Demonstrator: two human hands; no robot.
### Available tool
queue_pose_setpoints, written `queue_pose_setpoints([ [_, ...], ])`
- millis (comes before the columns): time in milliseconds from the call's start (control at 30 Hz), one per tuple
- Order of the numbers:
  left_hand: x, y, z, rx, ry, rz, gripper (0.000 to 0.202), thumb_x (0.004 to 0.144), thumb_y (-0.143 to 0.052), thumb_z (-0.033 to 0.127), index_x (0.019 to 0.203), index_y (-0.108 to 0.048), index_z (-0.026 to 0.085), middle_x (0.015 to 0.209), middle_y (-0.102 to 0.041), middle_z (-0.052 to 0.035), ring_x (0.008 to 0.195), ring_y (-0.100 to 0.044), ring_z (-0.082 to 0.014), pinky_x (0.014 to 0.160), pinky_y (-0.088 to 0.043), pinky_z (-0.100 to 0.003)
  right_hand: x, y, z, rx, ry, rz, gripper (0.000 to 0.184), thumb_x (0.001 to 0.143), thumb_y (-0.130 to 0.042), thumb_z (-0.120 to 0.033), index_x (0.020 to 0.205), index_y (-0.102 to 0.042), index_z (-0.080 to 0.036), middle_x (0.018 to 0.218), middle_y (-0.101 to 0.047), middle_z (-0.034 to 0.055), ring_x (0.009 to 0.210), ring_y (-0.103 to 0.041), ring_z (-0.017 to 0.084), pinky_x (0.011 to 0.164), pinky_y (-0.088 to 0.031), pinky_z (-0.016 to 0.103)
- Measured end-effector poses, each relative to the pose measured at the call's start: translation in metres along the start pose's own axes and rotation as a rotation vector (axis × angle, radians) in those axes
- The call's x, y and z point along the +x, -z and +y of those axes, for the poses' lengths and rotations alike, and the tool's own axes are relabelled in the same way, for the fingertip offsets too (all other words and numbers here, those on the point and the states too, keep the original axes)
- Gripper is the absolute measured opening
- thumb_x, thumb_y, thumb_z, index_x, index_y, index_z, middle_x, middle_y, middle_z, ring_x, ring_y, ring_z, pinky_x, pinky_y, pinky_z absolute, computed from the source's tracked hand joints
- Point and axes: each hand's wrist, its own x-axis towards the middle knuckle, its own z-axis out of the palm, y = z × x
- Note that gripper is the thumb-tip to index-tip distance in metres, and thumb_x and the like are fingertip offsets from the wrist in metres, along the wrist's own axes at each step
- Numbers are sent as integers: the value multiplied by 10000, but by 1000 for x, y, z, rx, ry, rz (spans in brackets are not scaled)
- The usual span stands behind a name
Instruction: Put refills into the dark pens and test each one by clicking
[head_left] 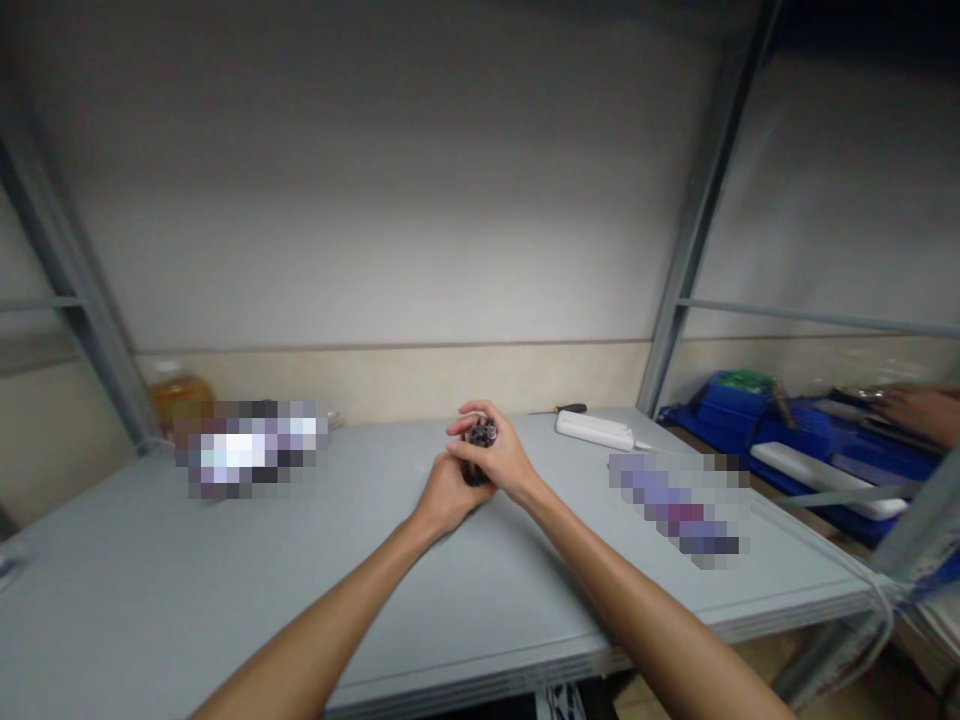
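Over the middle of the grey table (360,560), both hands come together around a small dark object (478,445) with a knobbly, patterned surface. Its exact kind is too small and too covered to make out. My left hand (448,492) wraps it from below and the left, with its fingers mostly hidden. From the right and above, my right hand (504,455) grips the upper part, thumb on the near side and fingers curled over the far side.
Behind on the right lie a white power strip (595,431) and a screwdriver (571,408). Blurred-out items sit left and right. An amber container (180,398) stands at back left. Metal posts (697,215) flank the table. Beyond, another person's hand (919,410) is near blue trays (739,405).
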Motion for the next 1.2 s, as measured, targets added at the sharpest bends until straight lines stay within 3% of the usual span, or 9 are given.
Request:
queue_pose_setpoints([
  [567, -1, 0, 6, -160, -4, 71, 521, 559, -623, 61, 1061, -510, 142, 1068, -607, -54, 950, -586, -173, 867, -459, -296, -1, 4, 8, -14, -119, -78, 615, 519, -768, -250, 1031, -427, -232, 893, -563, -10, 767, -561, 124, 753, -451, 288],
  [667, -1, 0, 6, -162, -14, 88, 532, 559, -619, 63, 1070, -504, 159, 1042, -613, -48, 936, -588, -163, 862, -459, -299, -1, 5, 13, -27, -108, -97, 624, 530, -760, -249, 1054, -422, -235, 900, -565, -8, 805, -565, 134, 786, -448, 298],
  [867, -1, 0, 3, -49, 8, 116, 482, 604, -584, 99, 1074, -495, 162, 965, -625, -54, 930, -584, -172, 870, -457, -327, -3, 3, 16, -174, -97, -133, 511, 566, -731, -266, 1012, -485, -211, 863, -581, -7, 787, -563, 147, 766, -448, 303],
  [1067, 0, 0, 3, -25, -81, 107, 448, 623, -489, 62, 1057, -503, 171, 921, -628, -49, 964, -575, -165, 910, -440, -342, -2, -1, 17, -164, -105, -87, 430, 594, -700, -272, 968, -503, -201, 840, -581, -10, 770, -553, 143, 734, -444, 290],
  [1200, 2, 2, 2, -46, -60, 87, 502, 600, -510, 72, 1093, -471, 160, 923, -629, -45, 853, -604, -143, 793, -490, -279, -1, 1, 20, -118, -137, -57, 401, 620, -676, -289, 967, -499, -198, 791, -563, -21, 734, -541, 136, 704, -442, 276],
])
